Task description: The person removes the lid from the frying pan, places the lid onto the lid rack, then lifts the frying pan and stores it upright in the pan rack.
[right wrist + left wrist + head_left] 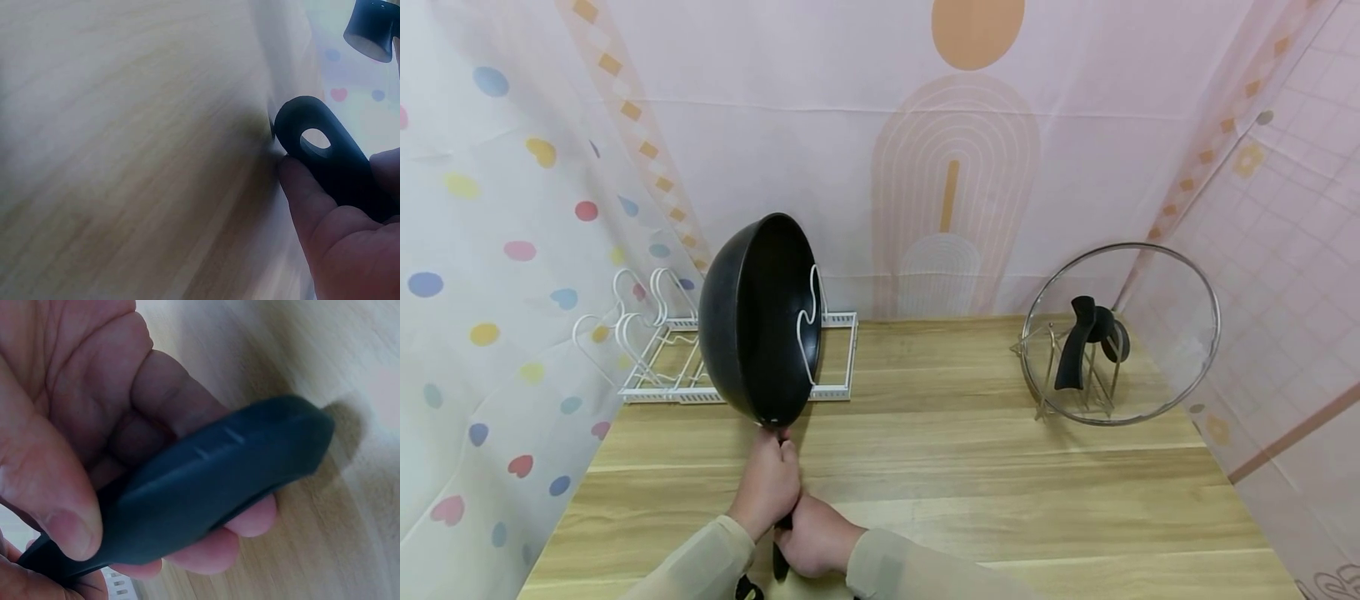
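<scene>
A black wok [722, 317] is tipped on its side at the white wire rack [838, 392], its inside facing right. One of the rack's bent wire prongs passes in front of the opening. Whether the wok's weight rests on the rack I cannot tell. My left hand [767, 475] grips the wok's handle close to the bowl. Just behind it, my right hand [820, 533] holds the handle nearer its end. The dark handle [187, 506] fills the left wrist view, with fingers and a thumb around it. A hanging hole shows in the handle's end [331, 169] in the right wrist view.
More white wire prongs [632, 333] rise from the rack's left part. At the right of the wooden table [955, 467], a glass lid [1172, 333] with a black handle stands upright in a small wire stand [1101, 400]. Patterned curtains [820, 150] hang behind and at both sides.
</scene>
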Motion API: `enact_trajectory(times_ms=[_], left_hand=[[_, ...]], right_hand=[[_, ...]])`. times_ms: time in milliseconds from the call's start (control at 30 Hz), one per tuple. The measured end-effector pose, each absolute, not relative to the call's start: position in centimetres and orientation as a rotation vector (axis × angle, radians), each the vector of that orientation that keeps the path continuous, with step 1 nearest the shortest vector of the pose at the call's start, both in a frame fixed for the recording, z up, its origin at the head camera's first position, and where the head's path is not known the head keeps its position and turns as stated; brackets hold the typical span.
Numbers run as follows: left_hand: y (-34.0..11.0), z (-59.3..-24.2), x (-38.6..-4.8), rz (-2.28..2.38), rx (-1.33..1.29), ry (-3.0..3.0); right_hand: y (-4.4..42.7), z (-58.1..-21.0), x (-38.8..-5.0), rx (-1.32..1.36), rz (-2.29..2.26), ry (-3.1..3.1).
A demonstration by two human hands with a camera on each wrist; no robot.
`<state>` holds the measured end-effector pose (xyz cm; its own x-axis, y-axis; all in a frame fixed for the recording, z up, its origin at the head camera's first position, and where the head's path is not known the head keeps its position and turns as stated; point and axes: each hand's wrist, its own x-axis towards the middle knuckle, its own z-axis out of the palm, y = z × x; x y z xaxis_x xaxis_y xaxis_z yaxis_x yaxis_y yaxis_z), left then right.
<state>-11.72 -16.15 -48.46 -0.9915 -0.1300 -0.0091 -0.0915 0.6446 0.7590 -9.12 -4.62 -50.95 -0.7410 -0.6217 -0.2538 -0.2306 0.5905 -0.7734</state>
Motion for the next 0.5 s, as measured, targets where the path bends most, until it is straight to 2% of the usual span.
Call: enact_trajectory(times_ms=[500], left_hand=[[-16.07,-48.58,-11.8,-1.252,0.182,-2.805]], right_hand=[[-4.63,-50.74,-9.0,-0.659,-1.0,2.301]])
